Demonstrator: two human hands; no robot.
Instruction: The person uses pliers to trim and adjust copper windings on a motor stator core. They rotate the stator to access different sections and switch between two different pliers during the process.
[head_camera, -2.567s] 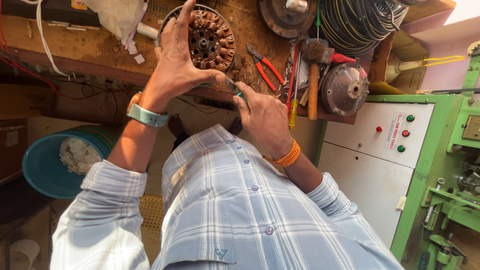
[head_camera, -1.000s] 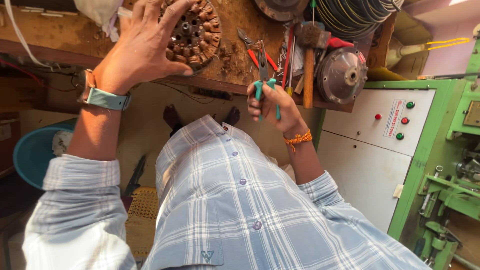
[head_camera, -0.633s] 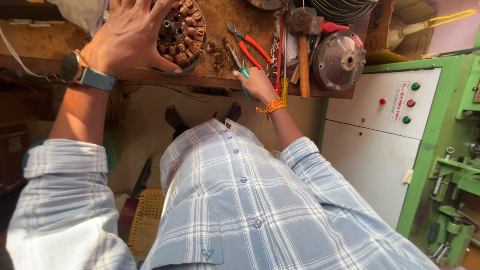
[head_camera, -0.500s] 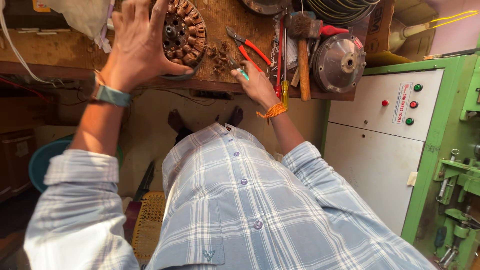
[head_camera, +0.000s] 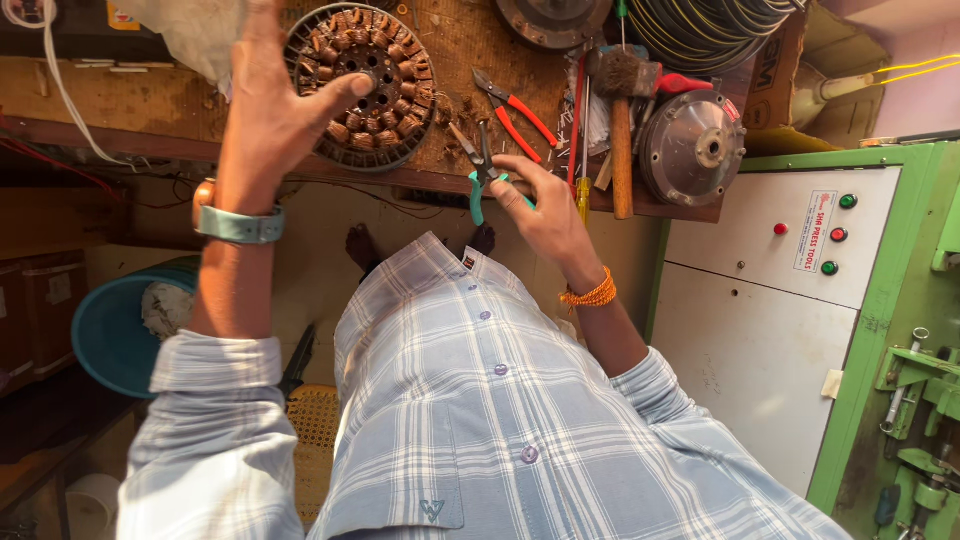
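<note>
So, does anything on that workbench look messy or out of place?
Yes, a little. Wire scraps and debris lie strewn over the wooden bench between the round copper-wound stator and the red-handled pliers. The hammer hangs partly over the bench's front edge. Nothing looks spilled or broken.

The left arm reaches straight forward, its checked sleeve rolled to the forearm and a pale blue watch strap on the wrist. The left hand (head_camera: 268, 105) is spread, palm forward, thumb stretched out to the right, fingers (head_camera: 262, 22) extended up past the top edge. The right arm bends at the elbow and angles inward, an orange thread band round the wrist. The right hand (head_camera: 545, 205) is curled, its fingers (head_camera: 520, 168) closed round a green-handled tool.
</note>
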